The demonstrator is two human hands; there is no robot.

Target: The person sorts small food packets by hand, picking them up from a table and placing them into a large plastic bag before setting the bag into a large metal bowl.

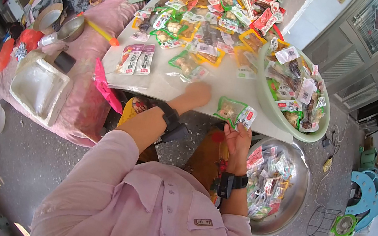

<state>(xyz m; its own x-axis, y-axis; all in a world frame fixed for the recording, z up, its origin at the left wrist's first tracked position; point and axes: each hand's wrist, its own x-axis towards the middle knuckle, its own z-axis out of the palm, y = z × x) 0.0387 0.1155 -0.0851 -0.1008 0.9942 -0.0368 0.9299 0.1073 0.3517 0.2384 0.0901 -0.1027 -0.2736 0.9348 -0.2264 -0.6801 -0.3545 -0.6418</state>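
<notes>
My right hand [236,138] pinches the lower edge of a green-edged snack packet [234,113] at the front edge of the white table [155,83]. Over the table's middle is my left hand [197,94], smeared by motion, its fingers unclear. Just beyond it lies another green-edged packet [188,66]. Two pink-and-white packets [135,59] lie side by side at the table's left. A large heap of mixed packets [214,18] covers the back, spilling from a white foam box [301,7].
A pale green basin [265,88] full of packets stands on the table's right. Below it, a metal basin [294,199] holds more packets. On the left, a pink-covered bed [96,49] carries a white foam tray [58,102] and a pink item [105,86].
</notes>
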